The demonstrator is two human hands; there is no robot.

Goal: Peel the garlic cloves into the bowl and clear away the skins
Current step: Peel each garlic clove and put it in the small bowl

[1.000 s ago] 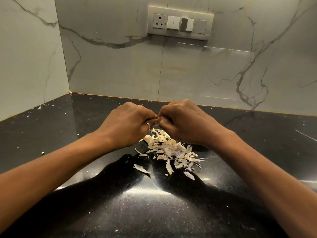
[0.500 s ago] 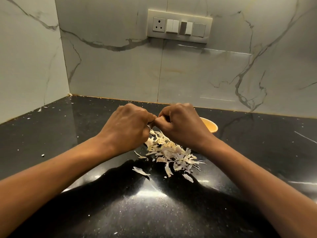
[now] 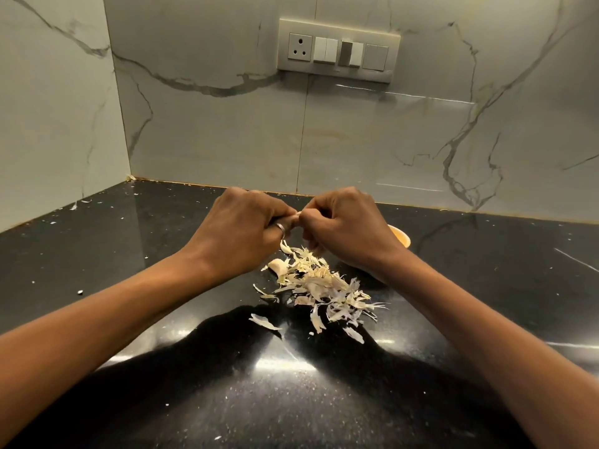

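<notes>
Pinched clove (image 3: 297, 216), black counter (image 3: 113, 270) (marble walls (image 3: 210, 140))

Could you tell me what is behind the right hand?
The rim of a yellow bowl shows behind the right hand; the hand covers the rest, so its contents cannot be seen.

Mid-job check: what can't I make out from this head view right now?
Head view only:
Bowl: the right hand covers all but a rim sliver; contents hidden.
Pale piece pinched between left hand and right hand: curled fingers cover it; clove or skin, cannot tell.
Skin pile: whether cloves lie underneath; one clove shows at its left edge.
</notes>
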